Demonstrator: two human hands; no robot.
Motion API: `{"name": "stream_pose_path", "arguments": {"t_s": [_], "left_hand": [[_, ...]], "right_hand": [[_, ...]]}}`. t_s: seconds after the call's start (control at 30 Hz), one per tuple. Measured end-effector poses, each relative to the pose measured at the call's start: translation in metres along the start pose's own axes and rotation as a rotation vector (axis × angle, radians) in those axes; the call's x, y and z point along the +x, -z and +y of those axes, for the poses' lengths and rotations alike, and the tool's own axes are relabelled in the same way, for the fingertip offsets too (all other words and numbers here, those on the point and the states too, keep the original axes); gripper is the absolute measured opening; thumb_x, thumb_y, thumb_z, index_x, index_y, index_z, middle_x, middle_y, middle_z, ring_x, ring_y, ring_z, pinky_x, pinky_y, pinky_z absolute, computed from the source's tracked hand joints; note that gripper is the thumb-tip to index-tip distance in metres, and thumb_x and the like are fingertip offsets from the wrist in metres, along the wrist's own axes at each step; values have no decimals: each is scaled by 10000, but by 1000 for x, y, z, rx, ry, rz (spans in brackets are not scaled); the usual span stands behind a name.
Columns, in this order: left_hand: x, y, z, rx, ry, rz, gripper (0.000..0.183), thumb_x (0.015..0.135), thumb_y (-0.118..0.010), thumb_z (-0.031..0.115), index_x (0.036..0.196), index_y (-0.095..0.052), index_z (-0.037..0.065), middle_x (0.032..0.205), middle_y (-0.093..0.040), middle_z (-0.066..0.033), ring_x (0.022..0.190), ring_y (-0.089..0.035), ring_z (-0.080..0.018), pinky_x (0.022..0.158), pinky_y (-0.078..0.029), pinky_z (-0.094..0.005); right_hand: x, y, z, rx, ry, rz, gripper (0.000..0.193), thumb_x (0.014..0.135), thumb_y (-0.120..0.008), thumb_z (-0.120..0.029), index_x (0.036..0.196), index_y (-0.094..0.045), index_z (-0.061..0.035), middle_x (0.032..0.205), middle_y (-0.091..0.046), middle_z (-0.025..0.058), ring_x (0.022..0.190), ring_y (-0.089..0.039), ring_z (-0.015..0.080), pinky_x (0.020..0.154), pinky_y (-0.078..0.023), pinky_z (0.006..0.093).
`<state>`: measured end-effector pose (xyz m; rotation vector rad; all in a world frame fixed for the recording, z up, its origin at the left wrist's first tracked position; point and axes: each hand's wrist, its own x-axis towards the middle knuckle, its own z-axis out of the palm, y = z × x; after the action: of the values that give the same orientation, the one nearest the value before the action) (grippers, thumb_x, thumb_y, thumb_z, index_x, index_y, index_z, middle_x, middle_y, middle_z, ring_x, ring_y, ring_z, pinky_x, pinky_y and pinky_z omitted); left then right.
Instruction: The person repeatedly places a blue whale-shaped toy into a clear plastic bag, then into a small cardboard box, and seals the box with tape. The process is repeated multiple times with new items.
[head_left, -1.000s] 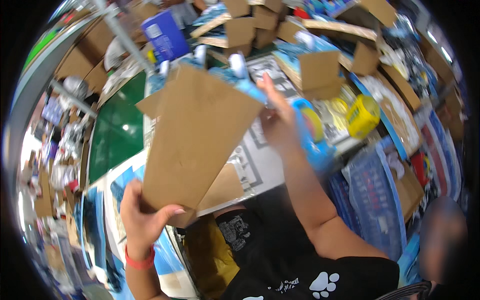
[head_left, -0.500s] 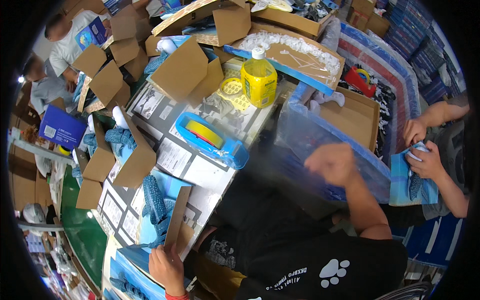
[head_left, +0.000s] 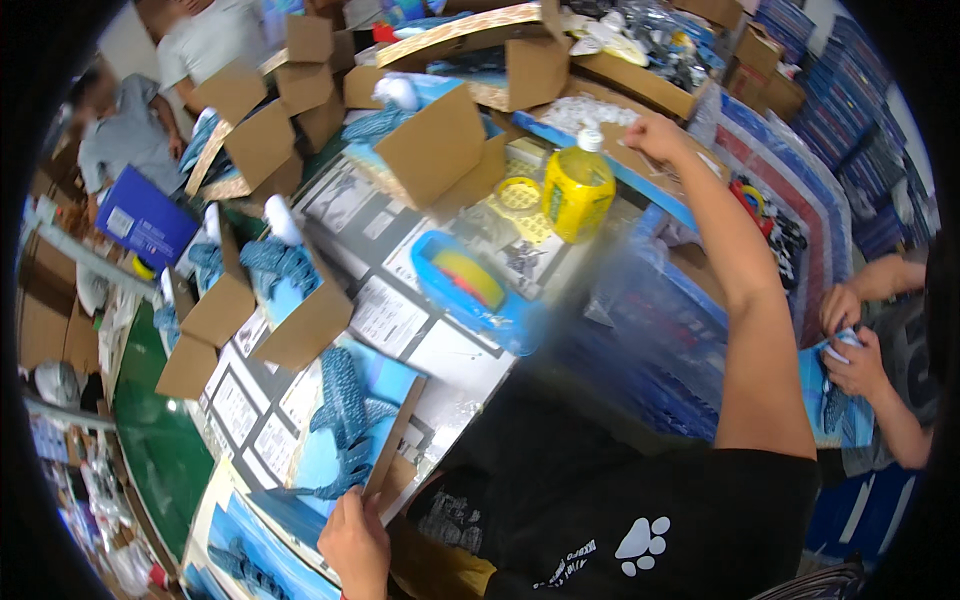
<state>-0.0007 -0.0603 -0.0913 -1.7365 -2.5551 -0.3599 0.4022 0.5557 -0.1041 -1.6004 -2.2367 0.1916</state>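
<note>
My left hand (head_left: 357, 545) is closed on the near end of a cardboard insert (head_left: 397, 425), its thumb and fingers at the folded edge. On the insert's blue printed face lies a spotted blue toy whale shark (head_left: 345, 400), its tail close to my fingers. My right arm is stretched far forward. My right hand (head_left: 652, 138) is closed, fingertips down, at a blue-edged cardboard tray (head_left: 560, 128) holding a heap of small white pieces (head_left: 585, 111). Whatever those fingertips hold is too small to make out.
A blue tape dispenser (head_left: 470, 290) and a yellow bottle (head_left: 580, 190) stand mid-table. Folded cardboard inserts (head_left: 435, 150) with more toy sharks line the far and left sides. At right, a co-worker's hands (head_left: 850, 345) hold another blue card. A plastic-wrapped bin (head_left: 650, 320) flanks the table.
My right hand has swung forward from above the plastic-wrapped bin to the tray of white pieces. My left hand keeps its hold on the insert. The whole view has shifted.
</note>
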Motion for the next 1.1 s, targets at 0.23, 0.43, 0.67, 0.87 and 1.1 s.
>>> {"name": "stream_pose_path", "arguments": {"t_s": [0.23, 0.43, 0.67, 0.87, 1.1], "left_hand": [[8, 1, 16, 50, -51, -84, 241, 890, -668, 118, 1120, -620, 66, 821, -617, -76, 704, -629, -261, 595, -505, -373], [10, 2, 5, 37, -80, -76, 309, 882, -701, 156, 1161, -607, 62, 866, -621, -103, 769, -623, -307, 633, -504, -406], [8, 1, 10, -11, -35, -151, 438, 882, -748, 197, 1246, -566, 36, 1010, -670, -213, 926, -642, -424, 763, -515, -446], [16, 8, 25, 116, 105, -242, 451, 905, -746, 409, 1156, -659, 44, 941, -692, -249, 840, -653, -463, 724, -524, -486], [19, 11, 47, 85, 204, -237, 465, 922, -734, 392, 1192, -656, 22, 980, -694, -265, 881, -648, -485, 744, -522, -486]], "right_hand": [[-2, -15, 32, 4, 60, 99, 268, 903, -710, -327, 921, -700, -60, 850, -710, 124, 824, -690, 227, 754, -532, 385], [-40, 25, 26, 409, 14, 372, 214, 955, -644, -209, 1082, -627, -37, 940, -712, 89, 787, -691, 178, 717, -545, 315], [-206, 88, 75, 349, -350, 592, 306, 935, -467, -201, 861, -698, -16, 748, -653, 54, 743, -649, 185, 612, -448, 346], [-214, 39, 191, 168, -789, -171, 521, 901, -536, -515, 925, -707, -24, 897, -686, 131, 795, -647, 274, 695, -499, 424], [-174, -91, 224, -83, -456, -807, 418, 862, -605, -420, 922, -724, -23, 831, -698, 158, 750, -676, 282, 625, -513, 457]]}}
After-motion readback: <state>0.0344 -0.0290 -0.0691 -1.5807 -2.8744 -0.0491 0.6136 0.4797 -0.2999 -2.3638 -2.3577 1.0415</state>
